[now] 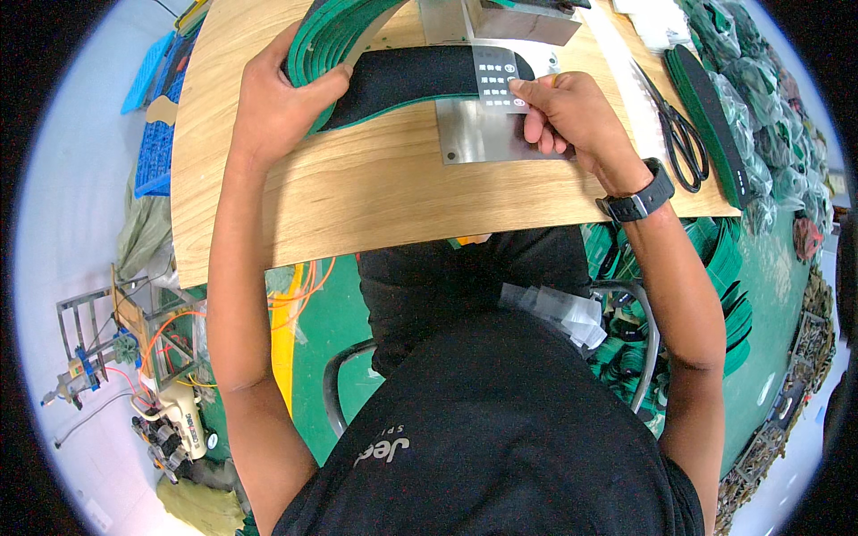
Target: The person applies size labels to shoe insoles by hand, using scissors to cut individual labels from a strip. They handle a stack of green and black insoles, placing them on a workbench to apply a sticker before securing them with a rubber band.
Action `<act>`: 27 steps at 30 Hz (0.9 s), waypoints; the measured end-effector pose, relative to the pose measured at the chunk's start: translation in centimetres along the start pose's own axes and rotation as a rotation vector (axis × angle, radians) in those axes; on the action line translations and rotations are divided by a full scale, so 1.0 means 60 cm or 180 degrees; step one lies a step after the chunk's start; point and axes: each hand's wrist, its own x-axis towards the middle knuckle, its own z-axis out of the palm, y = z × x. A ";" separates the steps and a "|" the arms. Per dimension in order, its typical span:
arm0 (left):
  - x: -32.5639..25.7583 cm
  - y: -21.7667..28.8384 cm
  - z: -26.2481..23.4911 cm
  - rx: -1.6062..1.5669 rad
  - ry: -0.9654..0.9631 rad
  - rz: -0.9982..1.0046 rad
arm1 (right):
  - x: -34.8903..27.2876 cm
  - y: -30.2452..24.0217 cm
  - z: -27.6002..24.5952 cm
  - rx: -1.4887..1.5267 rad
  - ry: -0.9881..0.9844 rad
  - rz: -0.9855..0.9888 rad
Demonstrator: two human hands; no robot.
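Note:
My left hand is wrapped around a bent stack of green-and-black strips, its thumb pressed near the lower end. From beside that thumb a curved black strip with a green edge stretches right across the wooden table. Its rounded far end lies over a shiny metal plate. On that end rests a clear film sheet with rows of small white printed marks. My right hand pinches the film's right side between thumb and forefinger, the other fingers curled. A black watch sits on my right wrist.
A metal block of a bench device stands just beyond the strip. Black-handled scissors and another stack of strips lie at the table's right. Bagged green pieces are heaped beyond. A blue crate stands left of the table.

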 end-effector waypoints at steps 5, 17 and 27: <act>0.003 -0.010 0.000 0.0150 0.0049 0.0149 | -0.002 -0.001 0.001 -0.0051 0.0018 -0.0045; -0.002 0.004 0.004 0.0241 0.0129 -0.0137 | -0.001 -0.003 0.007 0.0122 0.0060 0.0056; 0.001 0.000 0.021 0.0147 -0.0020 0.0179 | -0.003 0.005 0.007 0.0292 0.0095 0.0066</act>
